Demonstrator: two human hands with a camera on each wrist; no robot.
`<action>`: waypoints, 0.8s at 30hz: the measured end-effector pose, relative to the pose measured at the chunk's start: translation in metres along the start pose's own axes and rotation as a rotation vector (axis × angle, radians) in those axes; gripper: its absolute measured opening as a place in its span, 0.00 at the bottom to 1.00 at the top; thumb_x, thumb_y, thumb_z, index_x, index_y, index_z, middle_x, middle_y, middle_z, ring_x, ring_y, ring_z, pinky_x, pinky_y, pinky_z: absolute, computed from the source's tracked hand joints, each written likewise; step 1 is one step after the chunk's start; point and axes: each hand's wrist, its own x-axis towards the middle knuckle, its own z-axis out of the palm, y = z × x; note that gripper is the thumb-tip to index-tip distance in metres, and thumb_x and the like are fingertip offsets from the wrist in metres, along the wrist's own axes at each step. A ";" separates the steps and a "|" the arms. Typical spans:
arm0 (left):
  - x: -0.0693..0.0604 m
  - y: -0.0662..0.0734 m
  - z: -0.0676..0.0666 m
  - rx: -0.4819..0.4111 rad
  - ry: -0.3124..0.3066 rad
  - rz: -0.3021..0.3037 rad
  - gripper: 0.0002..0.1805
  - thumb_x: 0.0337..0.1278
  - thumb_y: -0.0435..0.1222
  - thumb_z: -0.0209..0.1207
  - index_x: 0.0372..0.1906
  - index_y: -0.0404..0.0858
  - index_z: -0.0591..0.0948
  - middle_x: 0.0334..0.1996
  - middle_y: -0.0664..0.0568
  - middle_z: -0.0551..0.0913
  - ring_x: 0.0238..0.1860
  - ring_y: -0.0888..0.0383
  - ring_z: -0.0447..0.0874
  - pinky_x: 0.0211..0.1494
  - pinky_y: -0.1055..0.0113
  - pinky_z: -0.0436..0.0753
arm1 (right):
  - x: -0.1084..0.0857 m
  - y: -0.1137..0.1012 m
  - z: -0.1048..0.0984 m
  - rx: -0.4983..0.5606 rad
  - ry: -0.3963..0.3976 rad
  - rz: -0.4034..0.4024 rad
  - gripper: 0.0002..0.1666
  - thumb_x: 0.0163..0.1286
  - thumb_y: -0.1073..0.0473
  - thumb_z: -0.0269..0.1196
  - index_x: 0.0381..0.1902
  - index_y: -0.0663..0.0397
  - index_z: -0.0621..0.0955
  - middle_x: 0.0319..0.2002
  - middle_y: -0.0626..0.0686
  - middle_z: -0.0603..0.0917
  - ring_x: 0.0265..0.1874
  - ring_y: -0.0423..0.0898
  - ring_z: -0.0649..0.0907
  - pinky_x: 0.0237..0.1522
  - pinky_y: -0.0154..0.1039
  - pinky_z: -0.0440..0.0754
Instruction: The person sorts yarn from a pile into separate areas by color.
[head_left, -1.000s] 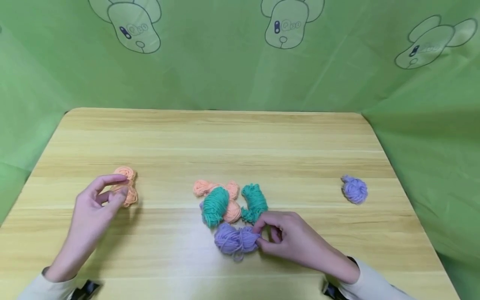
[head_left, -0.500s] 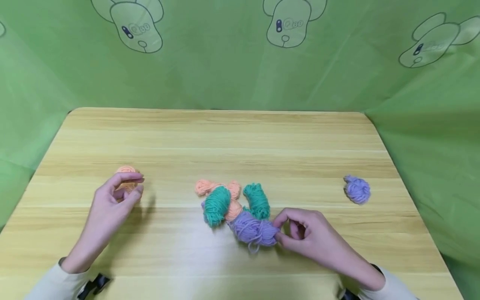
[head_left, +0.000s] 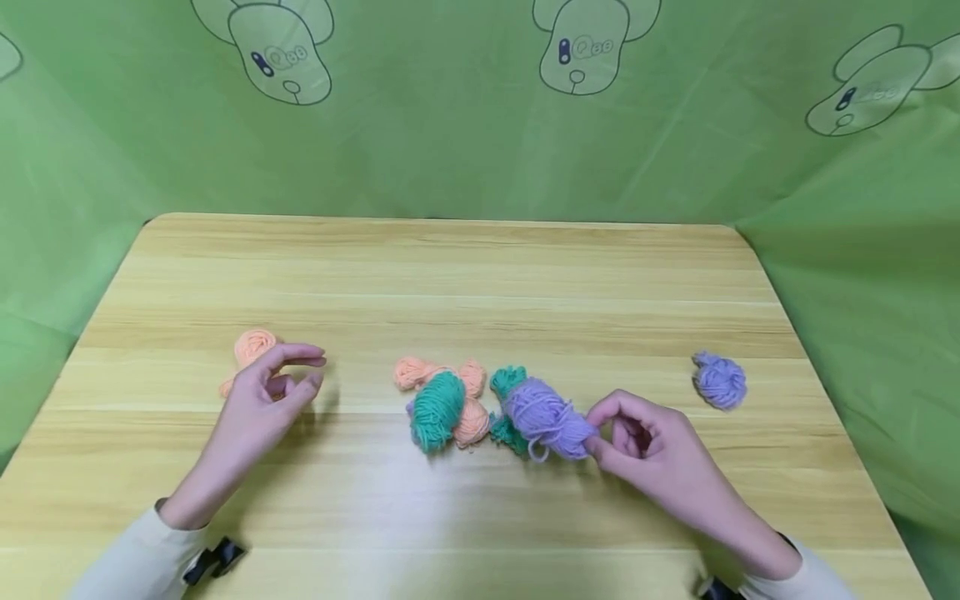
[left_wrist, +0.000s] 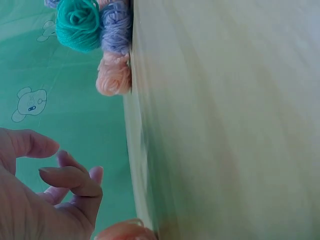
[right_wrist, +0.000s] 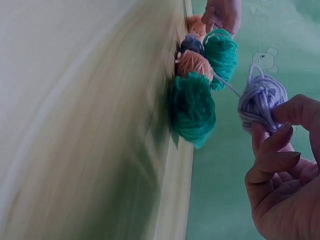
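The right hand pinches a purple yarn bundle, nearer the bench's right edge than its left. From the head it overlaps a green skein; the right wrist view shows it raised. The left hand, thumb and fingertips apart, partly hides a peach skein.

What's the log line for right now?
right hand: pinching purple yarn, held above table; left hand: empty, near leftmost orange yarn; far-right purple yarn: on table
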 end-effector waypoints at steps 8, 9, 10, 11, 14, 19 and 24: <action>0.007 0.000 0.009 -0.039 -0.055 0.003 0.20 0.75 0.31 0.64 0.66 0.31 0.80 0.64 0.39 0.83 0.23 0.63 0.71 0.21 0.69 0.70 | -0.005 0.007 -0.012 0.003 0.082 0.073 0.16 0.68 0.74 0.73 0.45 0.49 0.86 0.24 0.47 0.77 0.20 0.44 0.74 0.21 0.36 0.74; 0.008 0.000 0.009 -0.038 -0.060 -0.002 0.20 0.75 0.32 0.64 0.66 0.31 0.80 0.64 0.39 0.83 0.23 0.63 0.71 0.22 0.69 0.70 | -0.006 0.009 -0.014 0.003 0.094 0.080 0.16 0.68 0.74 0.73 0.45 0.50 0.86 0.24 0.48 0.77 0.20 0.45 0.74 0.21 0.36 0.74; 0.008 0.001 0.010 -0.038 -0.065 -0.008 0.20 0.75 0.32 0.64 0.66 0.31 0.80 0.64 0.40 0.83 0.24 0.63 0.71 0.22 0.70 0.71 | -0.007 0.010 -0.015 0.002 0.106 0.086 0.15 0.68 0.75 0.73 0.45 0.51 0.86 0.24 0.48 0.77 0.21 0.45 0.74 0.21 0.37 0.74; 0.009 0.001 0.011 -0.034 -0.069 -0.014 0.20 0.75 0.32 0.64 0.66 0.31 0.80 0.64 0.40 0.83 0.24 0.63 0.71 0.23 0.70 0.71 | -0.008 0.011 -0.017 0.002 0.118 0.089 0.15 0.68 0.75 0.72 0.45 0.52 0.86 0.25 0.49 0.77 0.21 0.45 0.74 0.21 0.37 0.73; 0.011 0.004 0.013 -0.042 -0.092 -0.058 0.20 0.75 0.32 0.63 0.66 0.31 0.80 0.63 0.39 0.84 0.26 0.61 0.74 0.25 0.70 0.74 | -0.009 0.016 -0.021 -0.003 0.143 0.099 0.14 0.68 0.76 0.72 0.44 0.54 0.86 0.25 0.49 0.76 0.21 0.45 0.73 0.21 0.38 0.72; 0.013 0.007 0.019 -0.065 -0.137 -0.113 0.22 0.75 0.33 0.64 0.69 0.32 0.79 0.63 0.39 0.83 0.26 0.58 0.75 0.27 0.68 0.76 | -0.011 0.024 -0.028 -0.035 0.171 0.133 0.12 0.69 0.75 0.71 0.45 0.56 0.85 0.25 0.51 0.75 0.21 0.45 0.72 0.21 0.38 0.71; 0.015 0.009 0.024 -0.055 -0.161 -0.114 0.25 0.74 0.35 0.67 0.71 0.36 0.79 0.40 0.44 0.84 0.24 0.59 0.70 0.24 0.68 0.71 | -0.014 0.032 -0.035 -0.088 0.194 0.185 0.10 0.71 0.73 0.72 0.46 0.58 0.85 0.26 0.52 0.76 0.23 0.45 0.73 0.22 0.36 0.72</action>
